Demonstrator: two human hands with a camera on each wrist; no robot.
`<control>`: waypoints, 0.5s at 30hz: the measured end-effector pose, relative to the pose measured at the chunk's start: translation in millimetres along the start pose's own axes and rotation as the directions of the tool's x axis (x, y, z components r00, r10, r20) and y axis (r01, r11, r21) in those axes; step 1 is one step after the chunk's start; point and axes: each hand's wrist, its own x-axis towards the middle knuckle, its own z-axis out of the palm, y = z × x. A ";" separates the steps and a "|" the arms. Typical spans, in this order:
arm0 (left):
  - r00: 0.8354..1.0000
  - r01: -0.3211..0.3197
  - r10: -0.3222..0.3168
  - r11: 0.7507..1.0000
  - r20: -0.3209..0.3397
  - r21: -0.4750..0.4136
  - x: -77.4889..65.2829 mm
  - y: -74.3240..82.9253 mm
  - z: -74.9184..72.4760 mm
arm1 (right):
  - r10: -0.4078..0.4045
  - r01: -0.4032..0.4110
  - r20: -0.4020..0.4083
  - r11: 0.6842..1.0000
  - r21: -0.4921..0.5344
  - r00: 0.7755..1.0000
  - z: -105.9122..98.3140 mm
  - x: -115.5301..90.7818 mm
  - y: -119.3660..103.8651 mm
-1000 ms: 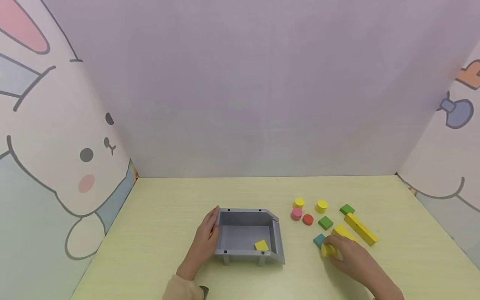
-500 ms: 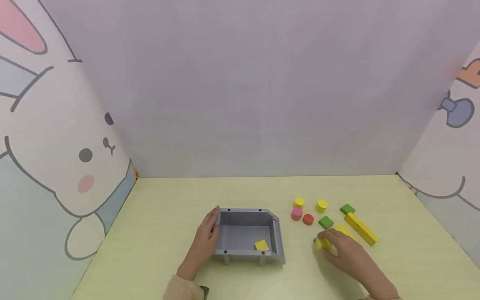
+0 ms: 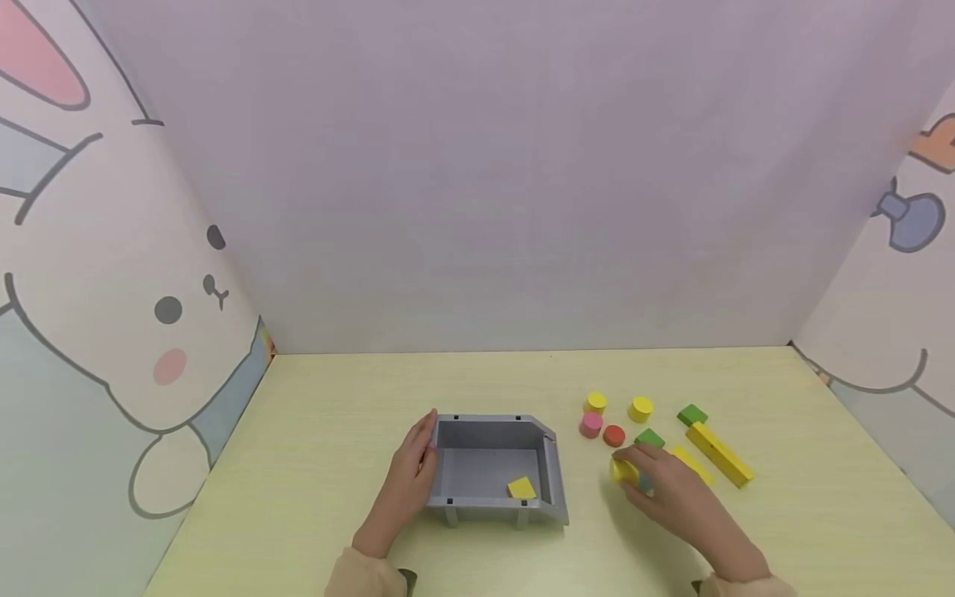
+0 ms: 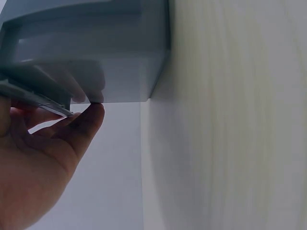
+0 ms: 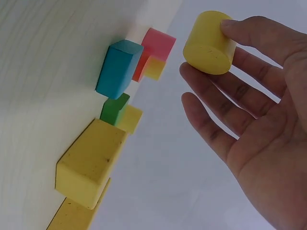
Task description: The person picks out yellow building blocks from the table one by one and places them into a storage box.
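My left hand (image 3: 409, 468) grips the left edge of a grey plastic bin (image 3: 488, 502), its thumb against the wall in the left wrist view. Inside the bin lies a yellow block (image 3: 521, 488). My right hand (image 3: 671, 489) pinches a yellow cylinder (image 5: 209, 43) between thumb and fingers, held off the table. Close by in the right wrist view stand a teal block (image 5: 117, 69) and a thick yellow block (image 5: 91, 160). In the head view the hand partly covers both of these and a green block (image 3: 650, 439).
Beyond the right hand stand a pink cylinder (image 3: 591, 425), a red disc (image 3: 614, 436) and two more yellow cylinders, one at the back left (image 3: 595, 403). Farther right lie another green block (image 3: 692, 415) and a long yellow bar (image 3: 719, 453). Walls border the pale table (image 3: 336, 398).
My right hand has moved left and slightly away from me with the yellow cylinder, passing over the teal block. The left hand and the bin have stayed put.
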 end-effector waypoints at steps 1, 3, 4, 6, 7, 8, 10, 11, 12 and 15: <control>1.000 -0.003 0.003 1.000 -0.001 0.001 0.0 -0.2 0.1 | -0.005 0.005 -0.004 1.000 -0.001 1.000 0.5 1.2 -0.6; 1.000 -0.005 0.005 1.000 -0.001 0.000 0.0 -0.7 0.3 | -0.016 0.016 -0.015 1.000 -0.001 1.000 1.8 3.5 -1.7; 1.000 -0.006 0.006 1.000 -0.001 0.001 0.0 -0.9 0.4 | -0.029 0.029 -0.026 1.000 0.000 0.999 2.5 4.6 -2.2; 1.000 -0.006 0.006 1.000 0.000 -0.001 0.1 -1.2 0.4 | -0.061 0.061 -0.057 0.998 -0.003 0.997 4.5 6.5 -2.9; 1.000 -0.007 0.007 1.000 0.001 0.000 0.1 -1.4 0.5 | -0.079 0.079 -0.073 0.997 -0.005 0.994 5.3 7.4 -3.3; 1.000 -0.006 0.006 1.000 0.001 0.001 0.1 -1.5 0.5 | -0.098 0.097 -0.088 0.995 -0.009 0.991 6.1 8.4 -3.8; 1.000 -0.007 0.007 1.000 0.000 0.003 0.1 -1.7 0.6 | -0.131 0.130 -0.116 0.991 -0.018 0.985 7.7 10.3 -4.9; 1.000 -0.008 0.008 1.000 -0.001 0.003 0.1 -1.7 0.6 | -0.142 0.140 -0.123 0.990 -0.026 0.982 8.4 11.6 -5.7; 1.000 -0.009 0.009 1.000 -0.002 0.004 0.1 -1.6 0.6 | -0.148 0.146 -0.126 0.989 -0.031 0.981 8.8 12.9 -6.6; 1.000 -0.010 0.010 1.000 -0.005 0.005 -0.1 -1.5 0.6 | -0.154 0.151 -0.120 0.988 -0.035 0.981 9.6 17.2 -10.1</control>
